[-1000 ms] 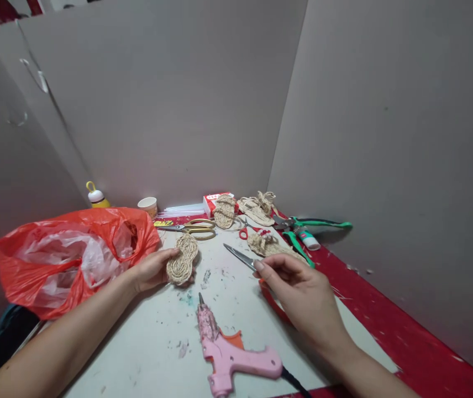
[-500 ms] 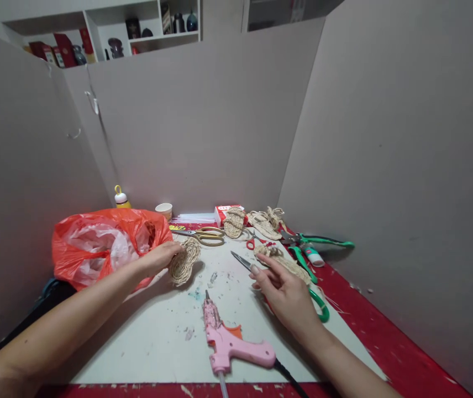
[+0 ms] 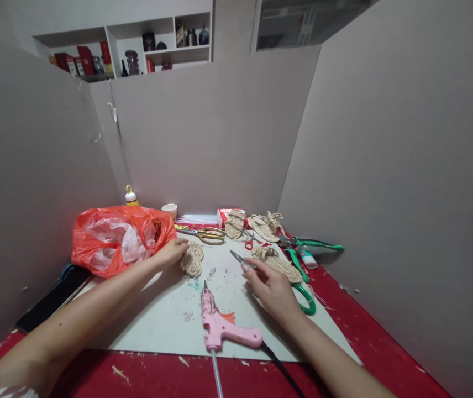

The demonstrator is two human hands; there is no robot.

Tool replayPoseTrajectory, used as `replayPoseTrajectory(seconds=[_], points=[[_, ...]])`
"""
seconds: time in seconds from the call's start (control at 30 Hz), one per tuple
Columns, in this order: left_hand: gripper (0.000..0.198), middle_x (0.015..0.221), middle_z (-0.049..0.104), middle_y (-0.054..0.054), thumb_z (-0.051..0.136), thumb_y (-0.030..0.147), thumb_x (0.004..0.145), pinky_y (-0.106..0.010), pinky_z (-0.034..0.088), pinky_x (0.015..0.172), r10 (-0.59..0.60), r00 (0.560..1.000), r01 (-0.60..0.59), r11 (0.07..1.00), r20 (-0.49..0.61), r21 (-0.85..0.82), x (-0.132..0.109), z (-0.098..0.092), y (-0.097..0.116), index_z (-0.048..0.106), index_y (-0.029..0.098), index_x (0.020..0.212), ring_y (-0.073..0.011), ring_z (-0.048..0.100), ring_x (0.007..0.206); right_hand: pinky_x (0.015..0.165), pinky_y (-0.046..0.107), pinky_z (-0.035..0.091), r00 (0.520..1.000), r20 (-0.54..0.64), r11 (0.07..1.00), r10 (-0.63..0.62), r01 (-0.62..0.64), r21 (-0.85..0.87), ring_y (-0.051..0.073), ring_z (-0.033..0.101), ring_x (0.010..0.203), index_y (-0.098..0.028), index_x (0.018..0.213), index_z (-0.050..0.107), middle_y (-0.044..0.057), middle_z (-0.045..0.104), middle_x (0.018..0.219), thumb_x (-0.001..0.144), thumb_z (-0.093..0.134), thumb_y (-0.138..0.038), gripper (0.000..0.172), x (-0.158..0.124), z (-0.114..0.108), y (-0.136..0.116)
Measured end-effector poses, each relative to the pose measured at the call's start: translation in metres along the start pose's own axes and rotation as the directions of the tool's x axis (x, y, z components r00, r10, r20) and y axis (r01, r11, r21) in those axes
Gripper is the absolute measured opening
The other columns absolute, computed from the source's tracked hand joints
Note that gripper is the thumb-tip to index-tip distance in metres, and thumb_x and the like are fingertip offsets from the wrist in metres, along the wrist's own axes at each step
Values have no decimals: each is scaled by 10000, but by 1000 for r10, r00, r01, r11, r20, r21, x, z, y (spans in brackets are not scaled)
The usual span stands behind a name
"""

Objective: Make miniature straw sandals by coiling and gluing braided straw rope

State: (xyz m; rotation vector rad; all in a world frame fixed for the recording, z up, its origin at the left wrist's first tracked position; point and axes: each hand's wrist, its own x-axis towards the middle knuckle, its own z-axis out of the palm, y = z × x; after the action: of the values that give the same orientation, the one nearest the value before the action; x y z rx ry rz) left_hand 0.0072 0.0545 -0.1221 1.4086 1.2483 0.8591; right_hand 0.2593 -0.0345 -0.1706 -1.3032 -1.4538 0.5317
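Note:
My left hand [image 3: 174, 252] has its fingers at the upper left edge of a small woven straw sole [image 3: 193, 261], which lies nearly flat on the white board [image 3: 149, 326]. The fingers appear to pinch that edge. My right hand [image 3: 273, 290] is closed around scissors whose pointed metal blades [image 3: 237, 256] stick out past the thumb, toward the upper left. A green looped handle [image 3: 308, 301] shows behind this hand; the hand hides whether it belongs to these blades. Between both hands, nearer to me, lies a pink glue gun [image 3: 224, 331] with a glue stick in its back end.
An orange plastic bag [image 3: 83, 237] stands at the left. At the back are gold-handled scissors [image 3: 211, 236], a paper cup [image 3: 169, 210] and straw sandals [image 3: 235, 224]. Another straw sandal [image 3: 282, 267] and green-handled pliers [image 3: 319, 243] lie at the right. Grey partitions enclose the table.
The straw sole has moved a little right and from tilted to nearly flat, with my left hand at its edge. My right hand keeps the scissors. The camera view has shifted.

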Motion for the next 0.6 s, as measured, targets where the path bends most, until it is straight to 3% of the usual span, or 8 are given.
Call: replayPoseTrajectory(seconds=[0.13, 0.27, 0.37, 0.6], points=[[321, 1152, 600, -85, 586, 297, 880, -405, 513, 837, 187, 968, -180, 982, -167, 59, -21, -21, 4, 565, 157, 1169, -215, 599, 987, 598, 320, 521, 1000, -7, 1000, -25, 25, 2, 224, 666, 656, -143, 1005, 664, 78, 709, 735, 822, 572, -500, 412, -1, -3, -4], [211, 807, 628, -17, 681, 164, 739, -266, 450, 757, 293, 928, -285, 956, -229, 68, -56, -18, 2, 655, 141, 947, -166, 566, 809, 605, 296, 485, 998, -24, 998, -61, 61, 3, 193, 625, 636, -196, 808, 566, 27, 632, 693, 816, 605, -460, 267, -3, -5, -11], [131, 715, 608, -3, 682, 178, 716, -245, 429, 679, 310, 933, -312, 950, -182, 19, -83, 1, -4, 670, 137, 840, -137, 537, 694, 566, 278, 433, 997, -13, 997, -75, 75, -6, 165, 559, 562, -225, 698, 479, -20, 547, 591, 862, 548, -429, 270, -6, -6, -15], [135, 643, 620, -8, 701, 246, 706, -225, 400, 572, 236, 972, -233, 965, 13, -120, -130, 40, -11, 690, 126, 766, -108, 513, 580, 492, 269, 337, 999, 7, 999, -54, 54, 6, 142, 422, 452, -248, 655, 403, -71, 421, 482, 906, 481, -431, 320, -11, -4, -15]])
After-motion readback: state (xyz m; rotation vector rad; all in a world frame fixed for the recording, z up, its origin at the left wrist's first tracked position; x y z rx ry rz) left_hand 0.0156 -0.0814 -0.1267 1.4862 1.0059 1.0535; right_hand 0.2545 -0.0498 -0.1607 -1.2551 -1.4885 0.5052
